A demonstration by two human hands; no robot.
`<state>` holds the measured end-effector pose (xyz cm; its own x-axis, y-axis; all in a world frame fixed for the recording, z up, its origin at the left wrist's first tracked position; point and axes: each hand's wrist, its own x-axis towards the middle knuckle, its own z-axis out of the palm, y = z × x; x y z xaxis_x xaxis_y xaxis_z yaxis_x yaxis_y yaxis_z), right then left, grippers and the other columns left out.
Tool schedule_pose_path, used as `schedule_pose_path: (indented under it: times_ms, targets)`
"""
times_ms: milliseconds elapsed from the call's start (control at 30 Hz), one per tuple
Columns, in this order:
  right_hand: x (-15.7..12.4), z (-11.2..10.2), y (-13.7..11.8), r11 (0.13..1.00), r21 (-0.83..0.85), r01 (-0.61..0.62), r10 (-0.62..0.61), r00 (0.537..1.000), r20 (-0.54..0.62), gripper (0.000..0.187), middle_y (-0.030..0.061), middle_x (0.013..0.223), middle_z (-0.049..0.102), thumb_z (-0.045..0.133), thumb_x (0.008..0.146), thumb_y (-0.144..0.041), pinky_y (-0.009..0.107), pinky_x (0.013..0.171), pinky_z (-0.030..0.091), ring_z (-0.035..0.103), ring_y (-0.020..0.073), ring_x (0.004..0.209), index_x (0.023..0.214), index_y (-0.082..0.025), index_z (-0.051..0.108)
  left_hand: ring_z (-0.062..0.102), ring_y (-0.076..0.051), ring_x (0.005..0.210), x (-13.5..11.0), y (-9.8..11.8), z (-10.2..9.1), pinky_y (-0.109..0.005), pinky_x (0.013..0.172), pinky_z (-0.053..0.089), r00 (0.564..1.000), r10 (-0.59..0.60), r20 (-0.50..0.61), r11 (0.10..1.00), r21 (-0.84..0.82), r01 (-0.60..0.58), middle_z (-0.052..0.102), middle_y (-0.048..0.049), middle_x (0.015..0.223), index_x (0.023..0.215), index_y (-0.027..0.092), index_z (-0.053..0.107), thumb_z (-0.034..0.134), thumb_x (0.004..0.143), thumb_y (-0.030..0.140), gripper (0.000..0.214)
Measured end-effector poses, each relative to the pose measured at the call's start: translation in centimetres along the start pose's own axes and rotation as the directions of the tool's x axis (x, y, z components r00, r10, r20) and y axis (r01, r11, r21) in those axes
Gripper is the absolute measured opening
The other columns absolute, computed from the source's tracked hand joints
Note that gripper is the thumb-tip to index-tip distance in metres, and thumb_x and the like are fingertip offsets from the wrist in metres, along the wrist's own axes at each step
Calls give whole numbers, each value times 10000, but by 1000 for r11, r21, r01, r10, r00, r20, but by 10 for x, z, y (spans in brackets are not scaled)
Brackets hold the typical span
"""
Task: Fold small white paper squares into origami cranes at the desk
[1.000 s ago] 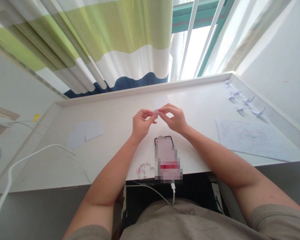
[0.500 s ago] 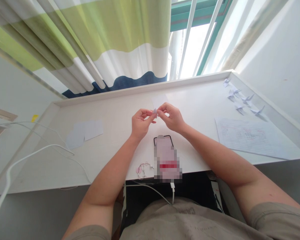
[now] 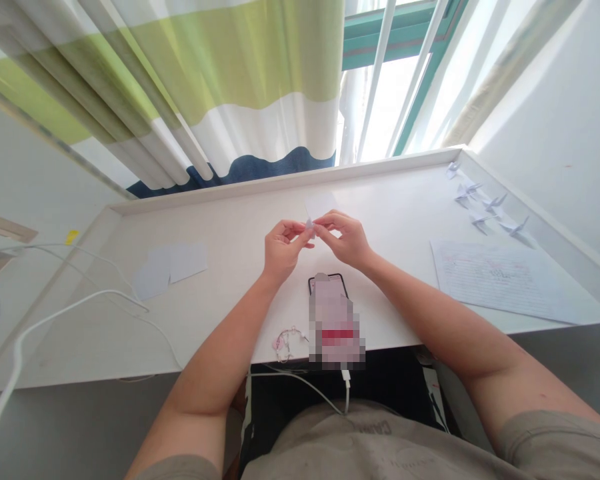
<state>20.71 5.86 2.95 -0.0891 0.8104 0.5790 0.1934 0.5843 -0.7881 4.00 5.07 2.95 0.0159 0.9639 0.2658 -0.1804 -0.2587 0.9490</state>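
My left hand (image 3: pixel 285 250) and my right hand (image 3: pixel 343 239) meet above the white desk (image 3: pixel 230 220). Between their fingertips they pinch a small folded piece of pale paper (image 3: pixel 310 224), partly hidden by my fingers. Just beyond my hands, a flat square of white paper (image 3: pixel 321 204) lies on the desk. Below my wrists is a smartphone (image 3: pixel 336 320), its screen pixelated, with a white charging cable (image 3: pixel 346 390) plugged in at the near end.
Several folded paper cranes (image 3: pixel 485 207) stand at the far right corner, with a handwritten lined sheet (image 3: pixel 500 280) nearer me. Loose paper squares (image 3: pixel 170 269) lie on the left. A white cable (image 3: pixel 80 307) runs over the desk's left side, and a small tangled earphone cord (image 3: pixel 286 343) lies near the front edge.
My hands keep their pinch on the folded paper, with only slight finger shifts. The whole scene sits slightly differently in the view as my head moves.
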Motion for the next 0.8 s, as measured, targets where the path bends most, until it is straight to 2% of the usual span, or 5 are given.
schedule_pose_path:
  times_ms: [400,500,667,800]
  targets:
    - [0,-1,-1,994,-97,54,-60,996,-61,130,10,784,698,669,921,-302,385,749,592,648,179,743,801,-250,671,757,-187,846,0,-4,-1,-285,604,660,1000,-14,17,1000,10,14,745,-31,872,849,187,684,952,707,438,394]
    - [1,1,2,998,-67,-6,3,999,-51,134,4,774,690,663,900,-293,372,746,570,644,173,743,782,-239,628,761,-190,853,0,-5,0,-283,605,662,1000,-15,22,1000,13,15,750,-34,873,844,185,684,951,708,434,390]
    - [3,2,5,977,99,-190,188,982,29,144,-1,751,668,632,910,-300,363,745,542,648,166,736,794,-218,611,758,-180,813,0,-5,0,-279,594,658,1000,-10,11,1000,17,10,742,-26,852,849,175,688,952,704,448,407]
    - [3,1,9,950,205,-235,232,972,38,122,-2,771,664,588,919,-297,373,758,560,655,161,718,901,-215,676,759,-186,821,1,-4,-1,-278,593,654,1000,-18,-24,1000,12,19,744,-32,849,863,172,690,942,717,450,403]
